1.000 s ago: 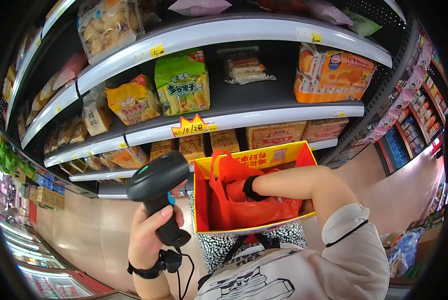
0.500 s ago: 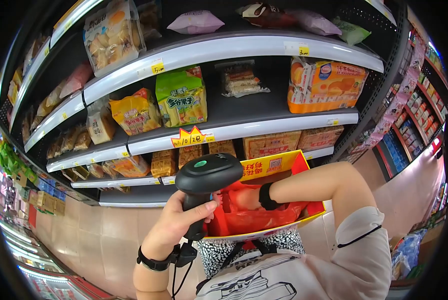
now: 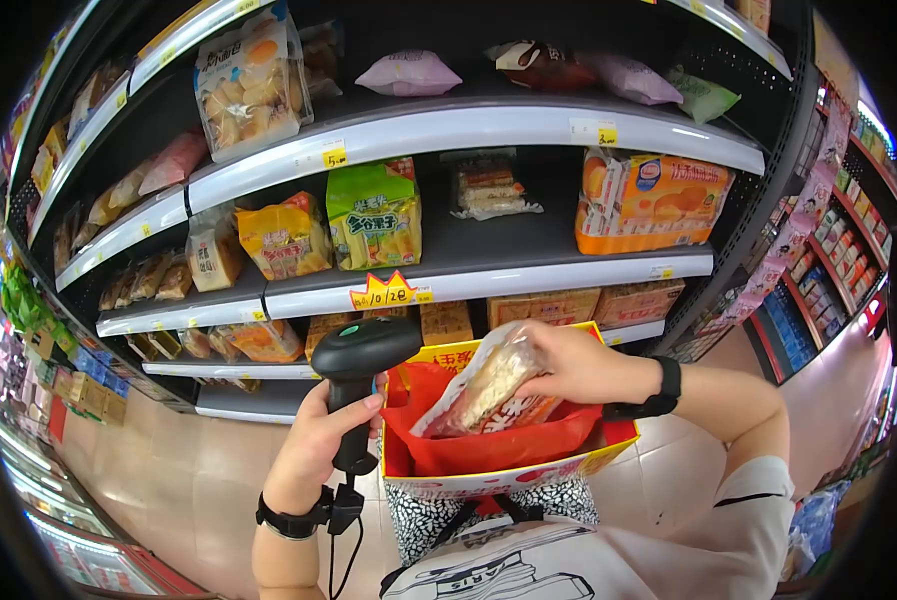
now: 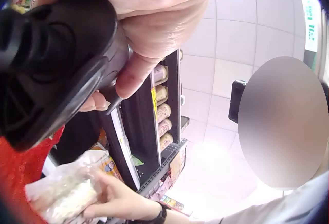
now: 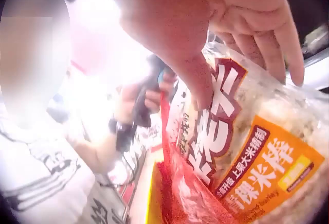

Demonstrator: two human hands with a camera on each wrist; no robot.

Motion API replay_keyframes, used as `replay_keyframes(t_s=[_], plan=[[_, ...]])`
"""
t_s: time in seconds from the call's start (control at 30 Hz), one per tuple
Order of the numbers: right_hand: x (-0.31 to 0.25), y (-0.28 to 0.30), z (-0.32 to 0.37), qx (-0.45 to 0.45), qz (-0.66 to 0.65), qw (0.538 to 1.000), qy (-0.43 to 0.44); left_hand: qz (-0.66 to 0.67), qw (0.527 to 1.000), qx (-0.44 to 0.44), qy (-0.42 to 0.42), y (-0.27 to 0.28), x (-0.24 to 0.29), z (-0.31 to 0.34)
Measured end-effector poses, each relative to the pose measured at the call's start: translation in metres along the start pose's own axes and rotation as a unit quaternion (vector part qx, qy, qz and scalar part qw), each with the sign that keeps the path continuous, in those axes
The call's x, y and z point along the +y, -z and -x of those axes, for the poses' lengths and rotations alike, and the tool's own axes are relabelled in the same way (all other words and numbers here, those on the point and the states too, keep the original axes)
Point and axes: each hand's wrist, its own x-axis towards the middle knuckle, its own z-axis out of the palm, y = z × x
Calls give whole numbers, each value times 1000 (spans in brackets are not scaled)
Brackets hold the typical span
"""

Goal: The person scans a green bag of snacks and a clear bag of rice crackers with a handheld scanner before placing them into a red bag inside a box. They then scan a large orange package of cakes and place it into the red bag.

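Standing past the box [image 3: 508, 482] are shelves [image 3: 528, 287]; shiny floor [image 3: 168, 450] shows below. Beside it, the left hand [image 3: 313, 430] grips a scanner [image 3: 363, 350]. At its top, the right hand [image 3: 588, 370] pinches a snack pack [image 3: 493, 390], its bottom hard to see.

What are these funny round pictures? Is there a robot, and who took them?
There's no robot here, just a person using two bare hands. The wide round picture comes from a camera on the person's head, looking forward and down. The other two come from cameras on the wrists, so each one shows its own hand up close.

The left hand grips a black scanner. The right hand holds a snack packet that is partly inside a red bag. The red bag sits in a yellow and red box. In front are shelves with food on them, like a green pack.
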Motion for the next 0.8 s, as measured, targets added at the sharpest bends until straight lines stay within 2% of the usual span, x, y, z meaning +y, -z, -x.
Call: replay_keyframes(t_s=[0.07,0.1,0.17,0.2,0.23,0.3,0.37,0.4,0.43,0.5,0.53,0.57,0.63,0.67,0.7,0.8], plan=[[12,15,6,71,-106,992,15,5,1000,1,-1,5,-2,1],[29,19,8,67,-243,967,-24,6,1000,3,2,7,-3,0],[26,37,16,115,-410,904,-39,18,1000,1,-2,10,-5,2],[31,45,19,146,-440,886,-26,26,1000,-2,4,10,-4,2],[53,46,22,181,-512,840,-14,34,999,-6,10,11,-3,4],[64,56,23,226,-579,781,62,21,1000,-7,8,12,0,7],[66,64,30,212,-671,703,103,15,1000,5,2,11,4,11],[82,66,30,178,-677,698,152,18,1000,-2,-3,13,4,11],[80,65,33,224,-656,698,179,10,1000,16,2,17,2,12],[75,65,29,204,-732,614,214,5,1000,29,7,23,0,12],[58,71,27,152,-755,597,223,7,999,34,-7,25,-1,12],[63,71,22,156,-753,599,223,8,999,40,-21,25,0,12],[93,66,10,98,-781,520,330,10,999,40,-25,20,4,15],[98,70,7,76,-765,545,334,9,998,54,-37,18,5,17],[101,69,7,82,-765,545,334,8,996,69,-49,17,6,18],[92,63,-1,111,-762,534,350,15,999,18,-41,9,9,25]])
